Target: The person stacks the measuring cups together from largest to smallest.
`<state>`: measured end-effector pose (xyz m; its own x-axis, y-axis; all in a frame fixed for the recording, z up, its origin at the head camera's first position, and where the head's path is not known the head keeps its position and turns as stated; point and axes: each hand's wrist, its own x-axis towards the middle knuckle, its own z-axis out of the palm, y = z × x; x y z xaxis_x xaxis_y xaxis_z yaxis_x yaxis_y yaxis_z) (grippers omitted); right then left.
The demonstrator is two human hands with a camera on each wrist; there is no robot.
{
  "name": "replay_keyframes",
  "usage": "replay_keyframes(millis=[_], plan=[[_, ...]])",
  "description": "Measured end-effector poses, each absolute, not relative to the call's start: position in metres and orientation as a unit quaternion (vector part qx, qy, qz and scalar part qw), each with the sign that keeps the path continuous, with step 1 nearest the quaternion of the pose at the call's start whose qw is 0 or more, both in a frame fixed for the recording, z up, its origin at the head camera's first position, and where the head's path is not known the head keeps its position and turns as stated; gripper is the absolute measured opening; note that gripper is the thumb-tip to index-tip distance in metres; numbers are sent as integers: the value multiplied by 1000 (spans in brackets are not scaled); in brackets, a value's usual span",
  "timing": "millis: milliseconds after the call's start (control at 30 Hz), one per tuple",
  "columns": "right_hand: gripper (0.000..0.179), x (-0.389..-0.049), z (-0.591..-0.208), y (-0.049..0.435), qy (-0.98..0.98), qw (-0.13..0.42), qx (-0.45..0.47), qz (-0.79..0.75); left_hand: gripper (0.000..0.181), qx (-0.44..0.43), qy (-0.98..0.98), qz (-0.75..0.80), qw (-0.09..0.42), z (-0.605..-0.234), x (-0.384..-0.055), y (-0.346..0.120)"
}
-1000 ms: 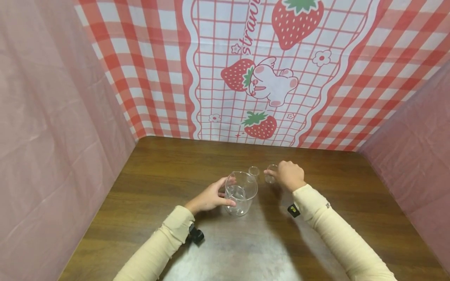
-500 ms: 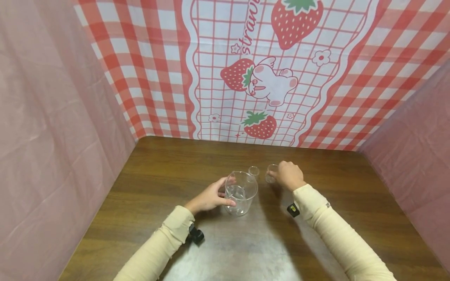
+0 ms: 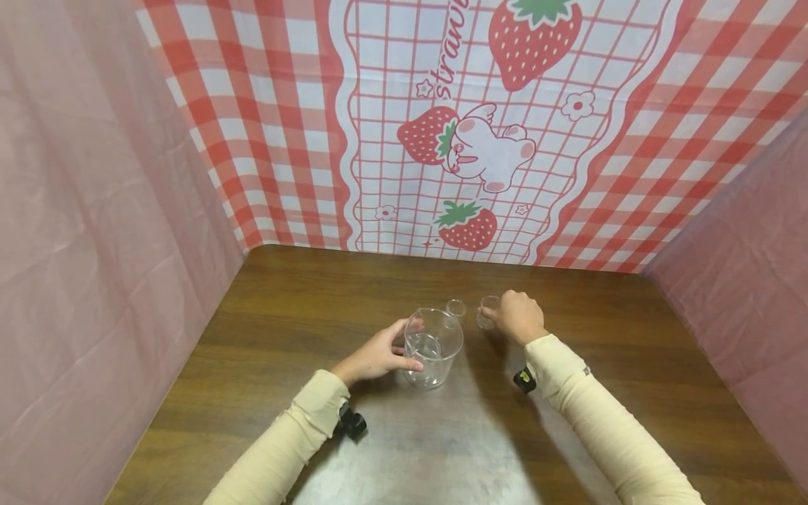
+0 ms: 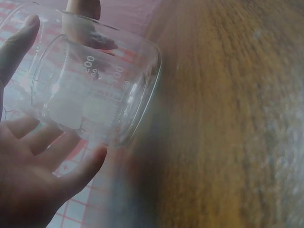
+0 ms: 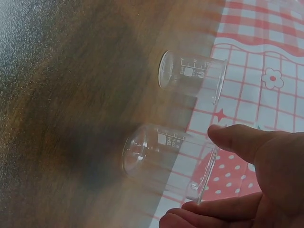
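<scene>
Little has moved since a second earlier: the fingertips of the right-hand grip [image 3: 522,317] have drawn in slightly at the near small beaker [image 5: 166,159], while the left-hand grip [image 3: 375,353] and the glassware keep their places.

Right-hand grip: knuckles uppermost, thumb and fingers pinching the near small beaker at opposite sides of its rim; the beaker stands upright on the desk [image 3: 303,294]. Left-hand grip: thumb in front, fingers behind, curled around the left side of the large beaker [image 3: 449,344]. A smaller inner beaker [image 4: 66,107] is nested within it; white graduations, among them 200 and 100, are legible through the glass.

Second small beaker [image 5: 192,73]: upright, between the two held vessels, just beyond the large beaker, whose rim overlaps it in the head view.

Forearms in cream sleeves [image 3: 271,449] reach in from the near edge, each carrying a black wrist camera [image 3: 351,423]. Beyond the desk hangs a red-and-white checked backdrop [image 3: 284,140] printed with strawberries; pink cloth [image 3: 95,210] flanks both sides.
</scene>
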<state>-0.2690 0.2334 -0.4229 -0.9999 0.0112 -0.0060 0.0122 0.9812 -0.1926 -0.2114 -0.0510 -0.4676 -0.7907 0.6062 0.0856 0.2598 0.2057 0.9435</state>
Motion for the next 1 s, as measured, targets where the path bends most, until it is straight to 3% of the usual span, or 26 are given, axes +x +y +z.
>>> replay_keyframes(millis=[1000], plan=[[55, -266, -413, 233, 993, -12, -6, -120, 79, 282, 752, 577, 149, -482, -218, -52]])
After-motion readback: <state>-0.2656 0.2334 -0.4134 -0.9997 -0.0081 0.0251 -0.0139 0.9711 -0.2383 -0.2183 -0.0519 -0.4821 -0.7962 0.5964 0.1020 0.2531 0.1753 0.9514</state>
